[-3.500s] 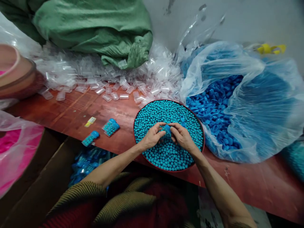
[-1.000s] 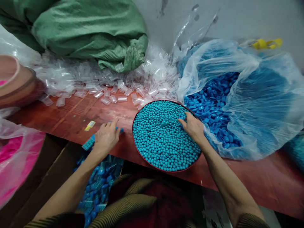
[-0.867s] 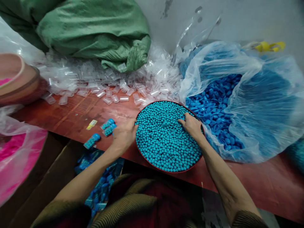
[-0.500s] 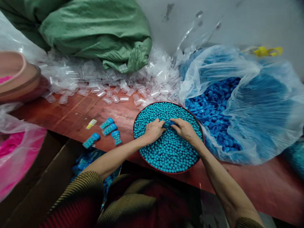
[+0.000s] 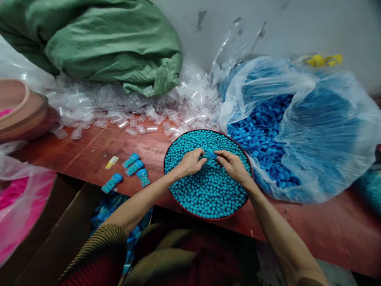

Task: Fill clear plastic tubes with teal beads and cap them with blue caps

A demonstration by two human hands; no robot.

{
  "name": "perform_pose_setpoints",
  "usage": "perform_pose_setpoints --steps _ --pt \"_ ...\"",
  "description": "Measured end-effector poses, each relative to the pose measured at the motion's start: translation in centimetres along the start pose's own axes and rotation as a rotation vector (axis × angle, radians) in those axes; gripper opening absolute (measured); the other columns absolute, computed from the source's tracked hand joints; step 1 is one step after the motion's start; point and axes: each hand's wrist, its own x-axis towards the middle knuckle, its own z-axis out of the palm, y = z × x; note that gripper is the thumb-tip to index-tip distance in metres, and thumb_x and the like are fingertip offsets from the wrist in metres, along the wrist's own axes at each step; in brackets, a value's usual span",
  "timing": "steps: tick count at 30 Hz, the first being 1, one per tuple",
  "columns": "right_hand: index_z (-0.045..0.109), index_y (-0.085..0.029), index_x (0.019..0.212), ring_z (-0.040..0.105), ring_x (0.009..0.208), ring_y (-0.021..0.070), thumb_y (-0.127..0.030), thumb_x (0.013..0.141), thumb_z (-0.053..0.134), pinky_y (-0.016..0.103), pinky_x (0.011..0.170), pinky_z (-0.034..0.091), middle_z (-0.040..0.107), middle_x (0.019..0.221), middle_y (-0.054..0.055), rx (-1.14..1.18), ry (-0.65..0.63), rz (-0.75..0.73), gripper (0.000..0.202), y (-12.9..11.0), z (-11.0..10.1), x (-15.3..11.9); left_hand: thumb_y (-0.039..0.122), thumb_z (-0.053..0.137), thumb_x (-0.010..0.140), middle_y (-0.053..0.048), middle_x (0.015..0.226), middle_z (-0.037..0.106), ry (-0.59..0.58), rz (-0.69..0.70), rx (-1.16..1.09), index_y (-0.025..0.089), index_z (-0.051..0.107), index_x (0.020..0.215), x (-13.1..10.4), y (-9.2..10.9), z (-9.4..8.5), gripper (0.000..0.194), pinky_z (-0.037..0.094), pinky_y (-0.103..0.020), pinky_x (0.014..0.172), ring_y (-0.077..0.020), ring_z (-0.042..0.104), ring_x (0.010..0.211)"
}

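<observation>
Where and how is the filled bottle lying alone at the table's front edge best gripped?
Probably from above, pinching the bottle across its clear body. It lies on its side, base by the table's front edge and blue cap angled inward. The three other bottles lie apart from it, so both long sides look free.

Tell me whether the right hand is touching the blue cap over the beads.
Touching. The head view shows the right hand with its thumb and forefinger meeting the near end of the blue cap.
</observation>
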Motion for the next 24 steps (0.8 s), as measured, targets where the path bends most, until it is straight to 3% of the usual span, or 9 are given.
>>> perform_pose_setpoints --steps 6,11,14,18,24 --pt "0.069 -0.018 0.091 0.057 0.061 0.0135 -0.035 0.080 0.056 0.027 0.061 0.046 0.063 0.067 -0.001 0.185 0.099 0.082 0.024 -1.4 1.9 0.6 0.027 0.045 0.084 0.001 0.075 0.050 0.045 -0.016 -0.293 0.017 0.046 0.089 -0.1 -0.4 0.5 0.011 0.043 -0.028 0.071 -0.0138 0.050 0.071" --pt "0.068 -0.017 0.083 0.053 0.055 0.0125 -0.035 0.077 0.058 0.025 0.056 0.044 0.059 0.060 -0.002 0.223 0.184 0.129 0.022 -1.7 2.1 0.7 0.026 0.048 0.080 0.001 0.081 0.052 -0.051 -0.066 -0.615 0.016 0.045 0.110 -0.1 -0.5 1.1 0.031 0.041 -0.023 0.053 -0.0089 0.046 0.056" --pt "0.068 -0.018 0.080 0.054 0.056 0.0129 -0.036 0.076 0.060 0.026 0.057 0.044 0.061 0.061 -0.002 0.190 0.157 0.109 0.020 -1.9 2.2 0.6 0.024 0.051 0.078 0.001 0.085 0.054 -0.063 -0.096 -0.688 0.016 0.044 0.120 -0.6 -0.1 0.9 0.043 0.039 -0.020 0.049 -0.0064 0.045 0.053" --pt "0.068 -0.018 0.077 0.053 0.053 0.0124 -0.039 0.076 0.059 0.025 0.054 0.044 0.060 0.058 -0.002 0.257 0.154 0.127 0.023 -2.2 2.5 0.2 0.024 0.051 0.080 0.004 0.071 0.052 -0.097 -0.137 -0.778 0.018 0.033 0.135 -1.4 0.5 0.5 0.059 0.035 -0.019 0.045 -0.0063 0.044 0.047" --pt "0.071 -0.020 0.083 0.053 0.057 0.0123 -0.036 0.079 0.057 0.025 0.056 0.044 0.065 0.066 0.000 0.150 0.106 0.061 0.021 -2.6 2.0 -0.6 0.025 0.054 0.080 0.006 0.067 0.050 -0.090 -0.126 -0.826 0.020 0.034 0.136 -2.2 0.7 0.5 0.060 0.034 -0.017 0.042 -0.0046 0.044 0.044"
